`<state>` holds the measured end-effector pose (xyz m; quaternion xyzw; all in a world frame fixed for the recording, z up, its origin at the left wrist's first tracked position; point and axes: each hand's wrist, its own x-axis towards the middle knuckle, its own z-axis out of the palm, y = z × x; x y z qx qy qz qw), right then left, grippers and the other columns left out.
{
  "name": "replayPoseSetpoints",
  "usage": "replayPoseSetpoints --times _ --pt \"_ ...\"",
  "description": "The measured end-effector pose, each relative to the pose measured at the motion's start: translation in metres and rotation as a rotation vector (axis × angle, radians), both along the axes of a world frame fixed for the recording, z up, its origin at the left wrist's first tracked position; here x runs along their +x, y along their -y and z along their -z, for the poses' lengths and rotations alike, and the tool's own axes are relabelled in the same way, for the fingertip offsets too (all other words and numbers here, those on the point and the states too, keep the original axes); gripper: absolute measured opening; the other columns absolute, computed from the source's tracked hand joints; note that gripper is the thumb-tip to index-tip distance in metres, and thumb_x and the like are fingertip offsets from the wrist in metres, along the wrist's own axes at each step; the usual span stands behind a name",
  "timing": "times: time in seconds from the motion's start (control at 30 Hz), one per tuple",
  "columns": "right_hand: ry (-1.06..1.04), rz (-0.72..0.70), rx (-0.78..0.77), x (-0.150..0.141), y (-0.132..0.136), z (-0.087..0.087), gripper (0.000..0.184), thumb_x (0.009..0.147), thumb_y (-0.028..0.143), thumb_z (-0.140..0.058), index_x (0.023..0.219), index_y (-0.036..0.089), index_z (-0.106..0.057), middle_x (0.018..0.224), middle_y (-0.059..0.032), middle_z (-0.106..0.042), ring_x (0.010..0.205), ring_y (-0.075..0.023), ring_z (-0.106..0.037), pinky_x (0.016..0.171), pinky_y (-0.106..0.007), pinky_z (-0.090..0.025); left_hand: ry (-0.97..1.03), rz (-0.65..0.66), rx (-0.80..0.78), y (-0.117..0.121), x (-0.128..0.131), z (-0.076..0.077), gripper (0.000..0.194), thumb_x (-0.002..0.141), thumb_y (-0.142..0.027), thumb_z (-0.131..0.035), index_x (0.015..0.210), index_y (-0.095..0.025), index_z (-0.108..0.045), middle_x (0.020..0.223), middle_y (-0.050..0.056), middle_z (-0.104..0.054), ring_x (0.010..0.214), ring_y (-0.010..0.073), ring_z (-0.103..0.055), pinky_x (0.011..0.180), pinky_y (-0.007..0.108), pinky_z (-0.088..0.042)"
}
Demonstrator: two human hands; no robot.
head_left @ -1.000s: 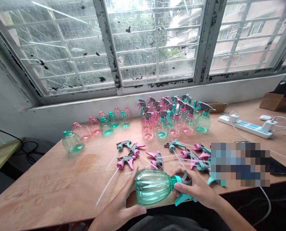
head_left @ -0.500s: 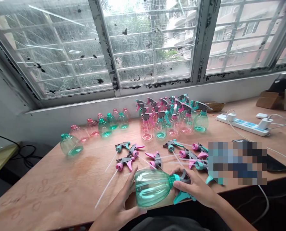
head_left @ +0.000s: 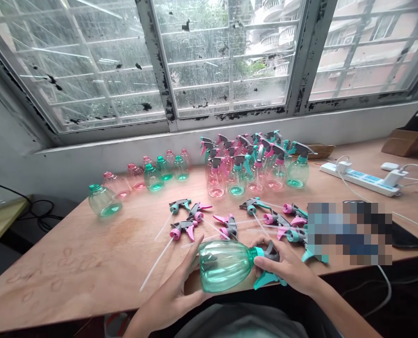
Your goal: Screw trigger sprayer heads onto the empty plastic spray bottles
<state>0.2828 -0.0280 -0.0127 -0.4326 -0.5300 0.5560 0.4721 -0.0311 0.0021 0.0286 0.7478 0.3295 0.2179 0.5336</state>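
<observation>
The right hand is gripping the grey and teal spray head at the neck of a green bottle, thumb lying along the near side, wrist angling in from the right. The left hand is holding the bottle's base, fingers above and thumb below, spread wide around it. The bottle is lying sideways between both hands; reflections are making any tube inside hard to discern. Just beyond the fingers, loose spray heads are lying on the table. Farther out, ahead of the right hand, capped bottles are standing crowded, hiding one another; ahead and left of the left hand, open bottles are standing in a loose line. Right of the right hand, a blurred patch is partly covering a black device. Beyond it, a power strip is showing blue markings too small to read, and a cardboard box is sitting near the frame's edge.
</observation>
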Motion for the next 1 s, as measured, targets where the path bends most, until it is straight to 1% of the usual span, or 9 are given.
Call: replayPoseSetpoints --times 0.1,0.2,0.37,0.47,0.63,0.7,0.8,0.9,1.0 --pt "0.024 -0.005 -0.007 -0.0001 0.0018 -0.0032 0.040 0.086 0.048 -0.080 0.108 0.020 -0.061 0.070 0.0006 -0.076 0.070 -0.0212 -0.071 0.067 -0.031 -0.054 0.021 -0.005 0.017 0.0000 0.0000 0.0028 0.091 0.099 -0.026 -0.062 0.164 -0.037 0.001 0.175 0.002 -0.004 0.159 0.0330 -0.013 0.128 0.049 -0.024" --pt "0.017 -0.013 -0.017 -0.0008 0.0029 -0.0071 0.037 0.087 0.046 -0.080 0.106 0.021 -0.061 0.071 0.0008 -0.077 0.070 -0.0211 -0.073 0.068 -0.031 -0.055 -0.036 -0.025 0.065 0.0003 0.0001 0.0011 0.097 0.096 -0.025 -0.066 0.164 -0.033 0.002 0.174 0.004 -0.009 0.159 0.0334 -0.012 0.129 0.049 -0.021" --pt "-0.036 -0.061 -0.018 -0.0012 0.0011 -0.0068 0.034 0.088 0.045 -0.079 0.105 0.022 -0.061 0.071 0.0016 -0.077 0.071 -0.0198 -0.074 0.068 -0.029 -0.058 -0.131 -0.035 0.076 -0.0009 -0.0015 -0.0019 0.096 0.091 -0.033 -0.074 0.165 -0.028 -0.013 0.174 0.006 -0.011 0.159 0.0356 -0.010 0.129 0.052 -0.019" --pt "-0.044 -0.070 -0.011 -0.0006 0.0009 -0.0055 0.033 0.089 0.044 -0.078 0.105 0.022 -0.060 0.071 0.0019 -0.077 0.071 -0.0188 -0.074 0.068 -0.028 -0.058 -0.160 -0.046 0.066 -0.0018 -0.0023 -0.0020 0.095 0.091 -0.036 -0.073 0.165 -0.025 -0.015 0.173 0.007 -0.013 0.160 0.0344 -0.006 0.129 0.052 -0.018" --pt "-0.021 -0.057 0.006 -0.0004 0.0019 -0.0093 0.032 0.088 0.042 -0.079 0.105 0.021 -0.062 0.072 0.0026 -0.076 0.070 -0.0169 -0.074 0.067 -0.025 -0.058 -0.162 -0.016 0.098 -0.0016 -0.0007 -0.0030 0.094 0.092 -0.030 -0.071 0.165 -0.027 -0.012 0.174 0.007 -0.010 0.159 0.0349 -0.010 0.129 0.051 -0.021" --pt "-0.026 -0.073 0.003 -0.0004 0.0020 -0.0103 0.032 0.088 0.042 -0.080 0.105 0.021 -0.063 0.072 0.0018 -0.077 0.071 -0.0181 -0.075 0.067 -0.026 -0.059 -0.112 -0.002 0.102 -0.0011 -0.0001 -0.0020 0.094 0.094 -0.027 -0.068 0.165 -0.030 -0.006 0.174 0.006 -0.010 0.159 0.0351 -0.014 0.128 0.049 -0.025" --pt "-0.026 -0.095 0.002 -0.0001 0.0021 -0.0092 0.032 0.087 0.042 -0.081 0.104 0.021 -0.063 0.073 0.0007 -0.079 0.072 -0.0195 -0.077 0.068 -0.027 -0.060 -0.047 0.000 0.086 -0.0006 -0.0002 0.0012 0.093 0.098 -0.024 -0.063 0.165 -0.033 0.002 0.174 0.005 -0.008 0.159 0.0332 -0.010 0.126 0.047 -0.030" --pt "-0.025 -0.082 0.006 -0.0001 0.0025 -0.0080 0.032 0.087 0.042 -0.080 0.103 0.021 -0.063 0.071 0.0006 -0.078 0.071 -0.0191 -0.076 0.068 -0.027 -0.060 -0.010 0.009 0.063 -0.0008 -0.0005 0.0034 0.092 0.099 -0.022 -0.060 0.164 -0.034 0.004 0.174 0.005 -0.007 0.159 0.0313 -0.011 0.127 0.046 -0.028" --pt "-0.041 -0.053 -0.004 -0.0012 0.0031 -0.0090 0.031 0.087 0.042 -0.080 0.102 0.020 -0.064 0.071 0.0003 -0.078 0.070 -0.0191 -0.076 0.068 -0.028 -0.061 -0.058 -0.007 0.066 -0.0016 -0.0001 0.0016 0.098 0.094 -0.021 -0.067 0.165 -0.033 0.001 0.174 0.005 -0.011 0.159 0.0322 -0.013 0.128 0.048 -0.024"
